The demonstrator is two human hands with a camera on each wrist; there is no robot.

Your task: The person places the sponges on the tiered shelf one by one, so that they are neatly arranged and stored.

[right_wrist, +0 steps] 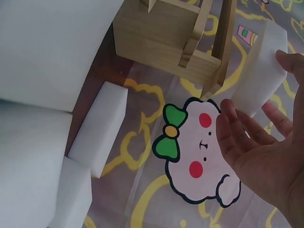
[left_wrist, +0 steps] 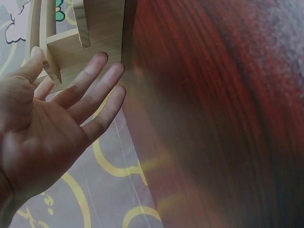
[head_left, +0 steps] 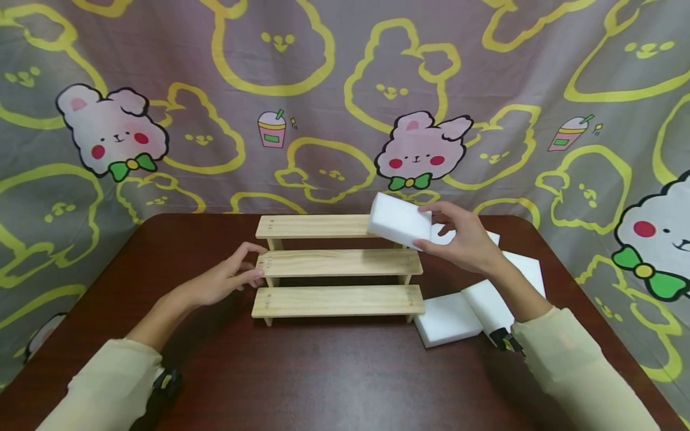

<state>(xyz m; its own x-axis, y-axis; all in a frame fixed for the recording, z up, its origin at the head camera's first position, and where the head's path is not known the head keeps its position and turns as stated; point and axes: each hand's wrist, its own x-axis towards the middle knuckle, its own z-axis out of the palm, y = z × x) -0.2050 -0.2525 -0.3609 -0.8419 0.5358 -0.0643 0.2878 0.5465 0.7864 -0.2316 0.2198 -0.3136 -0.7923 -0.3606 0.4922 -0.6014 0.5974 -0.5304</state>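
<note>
White foam block (head_left: 399,220) was up in the air at the right end of the top step of the wooden three-step riser (head_left: 336,264), pinched in the right hand (head_left: 458,239): thumb on the near face, fingers over the top. Right wrist view showed the same block (right_wrist: 259,71) between fingertips and thumb, rack end (right_wrist: 166,40) behind it. Block looked tilted, not yet flat on the step; whether its far edge touched the board could not be told.

Left hand (head_left: 226,278) was relaxed and holding nothing, fingers straight, tips touching the left end of the middle step; left wrist view showed the palm (left_wrist: 47,128) flat beside the wood (left_wrist: 90,42).

More foam blocks (head_left: 474,311) lay piled on the dark brown table (head_left: 323,371) just right of the riser, partly under the right forearm. Cartoon bunny cloth (head_left: 420,152) hung behind.

Judgement: to do this step well, level the block first, lower it square onto the top board with its long side along the step, keep the left fingers bracing the riser so it doesn't slide, and let go only once the block sits flat and clear of the edge.
</note>
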